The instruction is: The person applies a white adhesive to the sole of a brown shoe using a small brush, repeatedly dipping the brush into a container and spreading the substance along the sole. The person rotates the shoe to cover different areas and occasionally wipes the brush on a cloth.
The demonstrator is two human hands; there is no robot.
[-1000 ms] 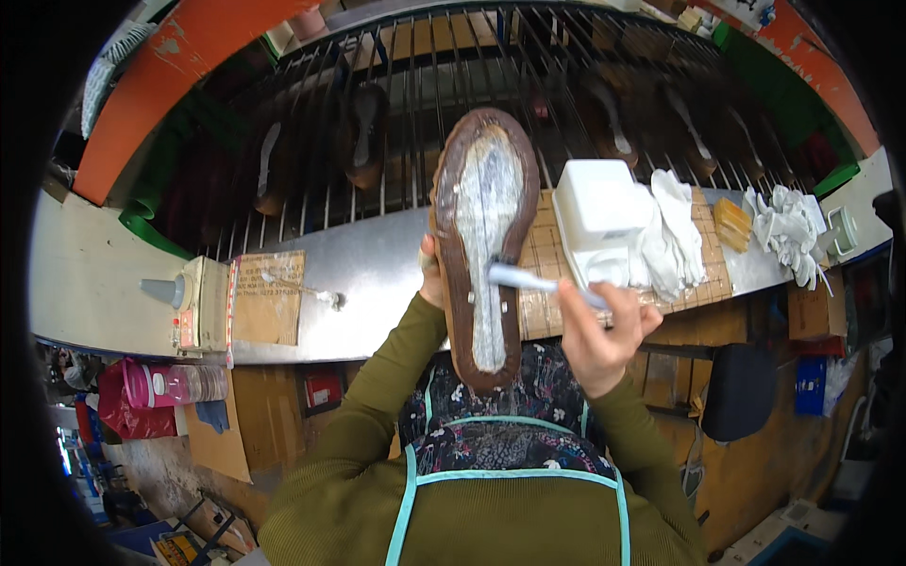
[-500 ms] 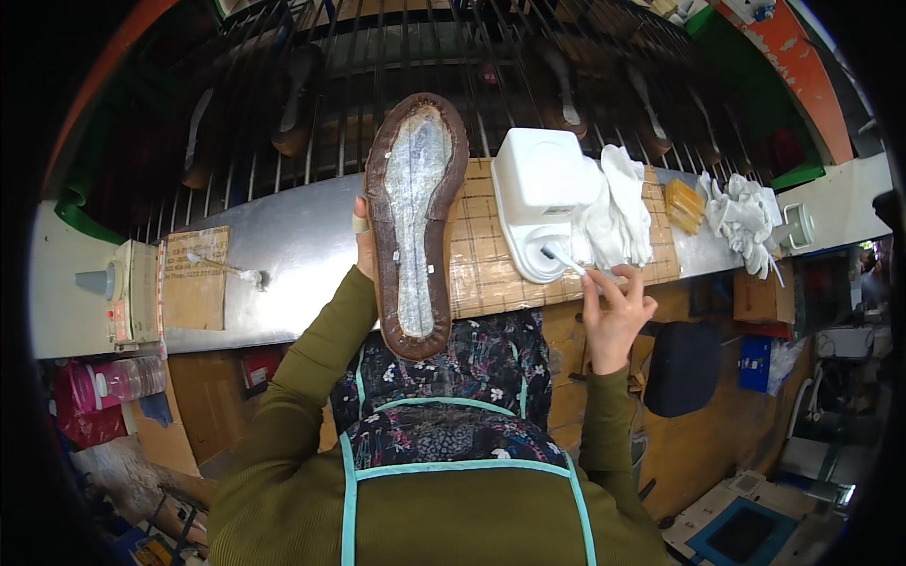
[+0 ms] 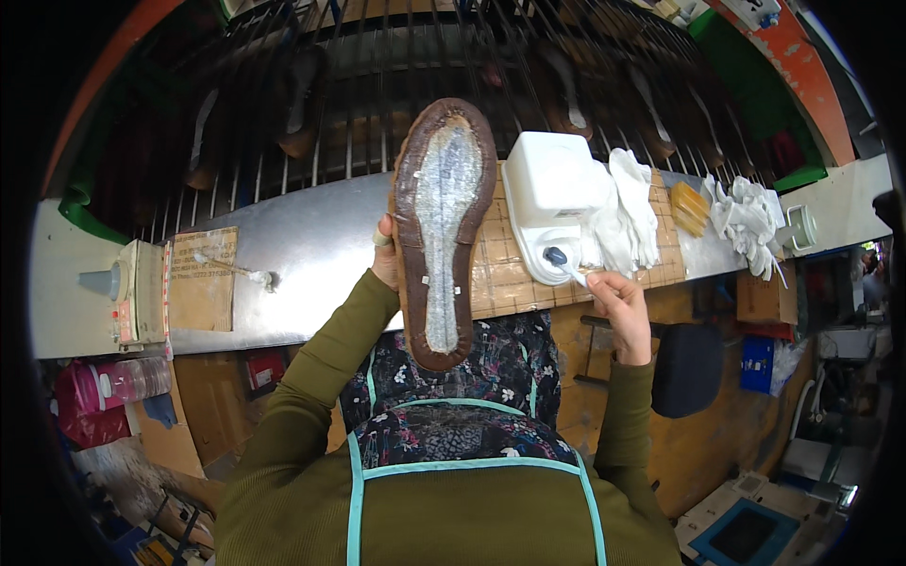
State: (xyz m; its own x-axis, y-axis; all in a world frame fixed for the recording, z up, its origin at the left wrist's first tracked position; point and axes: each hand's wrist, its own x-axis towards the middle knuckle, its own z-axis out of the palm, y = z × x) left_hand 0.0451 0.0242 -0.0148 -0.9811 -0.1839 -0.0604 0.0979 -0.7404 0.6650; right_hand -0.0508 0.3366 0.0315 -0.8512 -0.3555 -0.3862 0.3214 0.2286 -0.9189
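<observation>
A brown lasted shoe, its sole-side up with a pale grey strip along the middle, is held out in front of me. My left hand grips its left side; most of the fingers are hidden behind it. To the right stands a white plastic glue dispenser with a round cup at its front. My right hand pinches the end of a white-handled brush, whose dark blue head rests in that cup.
Next to the dispenser lie white gloves, then a yellow block and more gloves. Cardboard covers part of the metal bench. A stick lies at left. Beyond are rack bars with shoes.
The shoe has shifted right, nearer the dispenser. My right hand has drawn slightly down, its fingers more closed, and more of the brush's dark head shows in the cup.
</observation>
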